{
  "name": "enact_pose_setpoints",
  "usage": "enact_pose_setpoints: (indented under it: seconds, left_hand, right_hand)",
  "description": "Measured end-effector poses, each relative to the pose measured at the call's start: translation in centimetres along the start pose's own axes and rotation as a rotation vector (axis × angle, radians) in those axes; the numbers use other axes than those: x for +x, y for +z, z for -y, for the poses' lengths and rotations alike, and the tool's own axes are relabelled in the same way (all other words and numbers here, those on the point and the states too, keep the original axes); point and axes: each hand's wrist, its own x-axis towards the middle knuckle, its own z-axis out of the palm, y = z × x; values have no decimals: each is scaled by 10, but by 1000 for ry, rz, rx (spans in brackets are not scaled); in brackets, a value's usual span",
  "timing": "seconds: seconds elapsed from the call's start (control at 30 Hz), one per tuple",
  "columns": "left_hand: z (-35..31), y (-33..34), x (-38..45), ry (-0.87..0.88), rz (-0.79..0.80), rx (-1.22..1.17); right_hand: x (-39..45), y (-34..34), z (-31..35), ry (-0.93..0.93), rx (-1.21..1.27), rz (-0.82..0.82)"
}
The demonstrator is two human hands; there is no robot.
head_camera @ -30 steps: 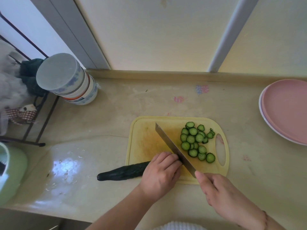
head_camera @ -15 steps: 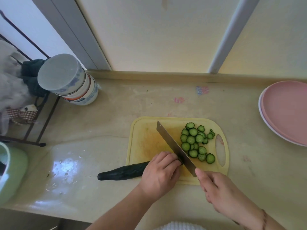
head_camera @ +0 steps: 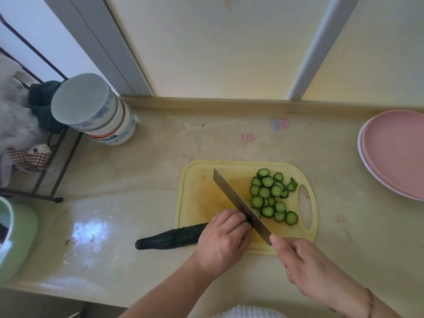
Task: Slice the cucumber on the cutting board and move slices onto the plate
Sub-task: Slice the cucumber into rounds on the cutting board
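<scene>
A dark green cucumber [head_camera: 171, 238] lies across the left edge of the yellow cutting board [head_camera: 202, 193], its tail on the counter. My left hand [head_camera: 223, 241] curls over its cut end and holds it down. My right hand [head_camera: 305, 267] grips the handle of a knife [head_camera: 238, 204], the blade slanting across the board right against my left fingers. Several round cucumber slices [head_camera: 271, 195] lie in a heap on the right half of the board. The pink plate [head_camera: 397, 152] sits at the far right edge, with nothing on it.
A stack of upturned bowls [head_camera: 96, 111] stands at the back left beside a black wire rack [head_camera: 46, 175]. A pale green container [head_camera: 16, 239] is at the left edge. The counter front has a wet shiny patch [head_camera: 91, 230]. A wall ledge runs behind the board.
The knife blade has shifted slightly against my left fingers in a slicing stroke. Cucumber, slices and plate stay where they were.
</scene>
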Motion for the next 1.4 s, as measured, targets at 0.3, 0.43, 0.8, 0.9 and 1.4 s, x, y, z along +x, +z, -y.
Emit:
enact_pose_setpoints:
  seconds: [0.3,0.43,0.8,0.9,1.4]
  left_hand:
    - [-1,-2,2,-15,8,-5]
    - [-1,-3,2,-1,-1,-13]
    - [0,-1,1,12,-21,-11]
    - [1,0,0,11,-16,-11]
    - [-1,-1,1,-12,-9,-18]
  right_hand:
    - [16,7,-13,17,-10,-44]
    - [14,3,-11,22,-12,-47]
    - [-8,-1,5,-3,15,-18]
    - [-6,-2,5,-9,17,8]
    - [15,5,-11,18,-18,-43]
